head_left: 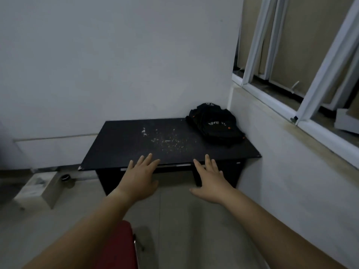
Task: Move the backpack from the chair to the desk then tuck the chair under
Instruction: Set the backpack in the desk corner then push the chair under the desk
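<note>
Backpack (215, 124) is lying on the desk (136, 138) at its far right corner, against the wall and beside the window (303, 61). I am holding my left hand (140, 178) and right hand (210, 181) out flat, fingers spread, gripping nothing. Red chair (118, 247) is sitting low in frame beneath my left forearm, apart from the desk

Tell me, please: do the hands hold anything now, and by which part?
Nothing is held. The left hand and the right hand are open and empty.
</note>
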Demonstrator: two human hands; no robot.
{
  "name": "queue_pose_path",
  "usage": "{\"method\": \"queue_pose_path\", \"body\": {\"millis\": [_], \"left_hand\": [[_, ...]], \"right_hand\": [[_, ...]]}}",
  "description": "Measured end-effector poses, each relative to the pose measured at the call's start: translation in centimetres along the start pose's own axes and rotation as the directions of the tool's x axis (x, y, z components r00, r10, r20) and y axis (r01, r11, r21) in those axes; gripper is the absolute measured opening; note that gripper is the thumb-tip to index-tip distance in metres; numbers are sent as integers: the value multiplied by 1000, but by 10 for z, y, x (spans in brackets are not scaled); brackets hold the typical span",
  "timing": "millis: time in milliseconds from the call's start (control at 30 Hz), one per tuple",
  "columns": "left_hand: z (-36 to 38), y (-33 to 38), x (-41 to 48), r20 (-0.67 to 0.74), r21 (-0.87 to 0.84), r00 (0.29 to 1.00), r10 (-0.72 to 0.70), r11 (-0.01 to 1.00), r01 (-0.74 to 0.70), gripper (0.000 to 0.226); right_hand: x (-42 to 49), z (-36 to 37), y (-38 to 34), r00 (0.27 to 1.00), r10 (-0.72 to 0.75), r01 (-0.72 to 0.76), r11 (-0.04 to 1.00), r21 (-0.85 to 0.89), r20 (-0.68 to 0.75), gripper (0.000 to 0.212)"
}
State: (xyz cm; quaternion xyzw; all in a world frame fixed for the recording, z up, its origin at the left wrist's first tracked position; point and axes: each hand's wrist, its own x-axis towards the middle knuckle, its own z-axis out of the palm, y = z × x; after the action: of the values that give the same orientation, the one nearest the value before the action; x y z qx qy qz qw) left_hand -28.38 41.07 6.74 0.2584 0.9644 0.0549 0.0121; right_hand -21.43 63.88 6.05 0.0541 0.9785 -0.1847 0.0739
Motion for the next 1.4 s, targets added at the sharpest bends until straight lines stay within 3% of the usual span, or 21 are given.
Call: {"method": "queue_pose_path", "body": {"millis": [500,833,1033,1133,1300,1400], "left_hand": [[-20,-78,-198,35,34,993,-111,993,110,73],[15,-194,-326,148,1,975,-163,986,165,73],[64,-265,-387,297,-46,935,-193,975,216,99],[90,-279,-405,369,-91,915,-165,973,213,116],[128,-271,-406,433,-155,899,-63,978,143,119],[146,-253,-394,443,-250,896,10,961,113,105]], "right_hand": [[-118,63,-132,995,-72,75,996,-44,64,99],[-161,167,-249,975,-100,110,993,-38,199,102],[-177,239,-306,941,-131,144,989,-18,312,119],[-181,270,-317,925,-142,186,978,-95,352,126],[-177,302,-302,930,-35,135,959,-250,366,106],[-169,316,-281,956,-81,178,925,-337,283,59]]}}
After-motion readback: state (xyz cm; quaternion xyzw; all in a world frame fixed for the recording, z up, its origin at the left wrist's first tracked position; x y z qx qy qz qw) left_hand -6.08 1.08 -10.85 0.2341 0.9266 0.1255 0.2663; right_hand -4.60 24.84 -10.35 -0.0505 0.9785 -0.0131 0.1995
